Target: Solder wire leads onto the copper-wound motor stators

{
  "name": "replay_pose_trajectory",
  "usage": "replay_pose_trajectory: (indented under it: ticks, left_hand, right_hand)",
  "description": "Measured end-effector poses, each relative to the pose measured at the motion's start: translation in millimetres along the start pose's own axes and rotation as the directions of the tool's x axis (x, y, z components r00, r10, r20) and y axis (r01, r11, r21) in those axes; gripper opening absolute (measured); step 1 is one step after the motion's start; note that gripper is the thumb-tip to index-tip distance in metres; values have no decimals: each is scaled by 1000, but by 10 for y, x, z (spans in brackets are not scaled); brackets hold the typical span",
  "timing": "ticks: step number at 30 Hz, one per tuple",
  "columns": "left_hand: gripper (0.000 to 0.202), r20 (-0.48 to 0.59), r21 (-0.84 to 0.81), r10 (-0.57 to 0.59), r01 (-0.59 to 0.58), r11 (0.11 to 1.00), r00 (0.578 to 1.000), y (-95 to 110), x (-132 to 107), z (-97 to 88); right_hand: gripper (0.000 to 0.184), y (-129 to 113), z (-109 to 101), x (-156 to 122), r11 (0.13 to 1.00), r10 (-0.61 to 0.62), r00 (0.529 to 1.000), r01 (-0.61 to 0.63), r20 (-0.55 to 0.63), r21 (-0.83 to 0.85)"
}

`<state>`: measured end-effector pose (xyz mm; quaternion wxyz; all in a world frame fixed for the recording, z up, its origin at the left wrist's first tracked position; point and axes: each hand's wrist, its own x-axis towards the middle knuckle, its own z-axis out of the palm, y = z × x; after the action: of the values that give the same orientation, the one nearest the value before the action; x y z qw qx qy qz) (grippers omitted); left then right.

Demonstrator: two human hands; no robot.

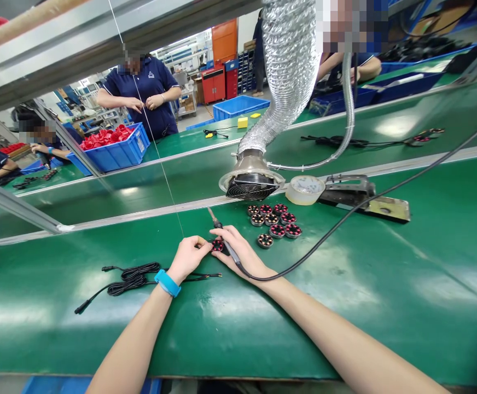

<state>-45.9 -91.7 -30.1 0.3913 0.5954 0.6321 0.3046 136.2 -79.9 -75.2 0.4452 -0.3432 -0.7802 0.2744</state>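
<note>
My left hand (190, 256), with a blue band on its wrist, is closed in a pinch at the left edge of a small round black part (217, 245) with red spots. A thin wire (165, 178) runs down from above to behind this hand; whether the fingers grip it is hidden. In my right hand (238, 253) lies a soldering iron (231, 250), its tip pointing up and away from the part. The right thumb and fingertips also touch the round part's right side. Several similar round parts (271, 219) sit to the right, beyond the hand.
Black cables (134, 278) lie left of my hands. A fume duct with a fan (251, 185) hangs ahead, beside a tape roll (304, 189) and a metal stand (355, 198). The iron's cord (329, 234) crosses the right side. Co-workers stand across the green bench (78, 345).
</note>
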Motion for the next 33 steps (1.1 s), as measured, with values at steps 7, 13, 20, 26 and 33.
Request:
replay_pose_trajectory:
  ticks: [7,13,20,26,33]
  left_hand:
    - [28,20,-168,-41,44,985,999,36,23,44]
    - [41,-36,-153,-46,40,987,998,9,-18,-104]
    - [37,187,-46,-16,25,999,982,-59,-20,-217]
    - [33,208,-143,26,4,990,978,27,-17,-84]
    - [45,54,-286,-55,68,956,997,122,-72,-298]
  right_hand:
    - [49,0,-8,-2,1000,-14,1000,14,9,-7]
    - [54,24,2,-10,1000,-14,1000,14,-3,-6]
    - [52,20,-9,-13,1000,-1,1000,1,4,10]
    - [51,21,8,-9,1000,-19,1000,19,-3,15]
    - [53,12,-6,-10,1000,0,1000,0,-1,-2]
